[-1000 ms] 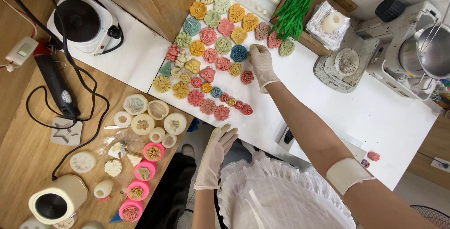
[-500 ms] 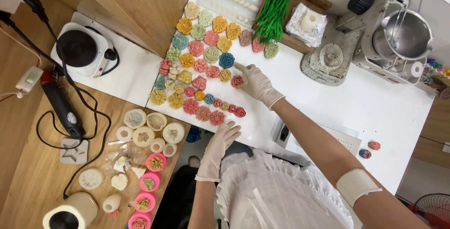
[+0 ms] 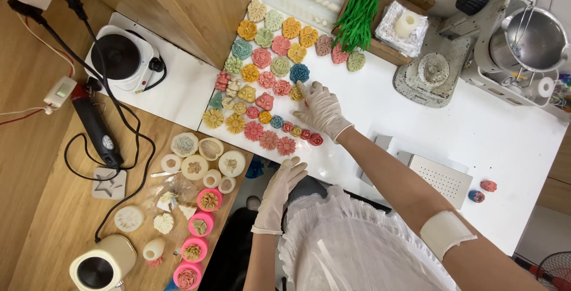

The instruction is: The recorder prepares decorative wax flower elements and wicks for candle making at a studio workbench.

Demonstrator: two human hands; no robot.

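Reaching from the lower right, my right hand in its white glove lies flat among the moulded flower pieces laid in rows on the white desk. Its fingers spread wide, their tips beside a yellow flower and just below a blue flower; I cannot tell whether anything sits under the palm, which hides that patch of desk. A short row of small red pieces runs just beneath the wrist.

My left hand, gloved too, hangs loose at the desk's near edge, fingers slack and open, holding nothing, near the pink flower at the row's end.

On the lower wooden desk to the left sit round white moulds and pink moulds; what fills them is too small to make out. A black tool with a coiled cable lies beside them, and a hot plate stands above. The stand mixer at the upper right is cut off by the frame. My white frilled apron blocks whatever lies below the desk.
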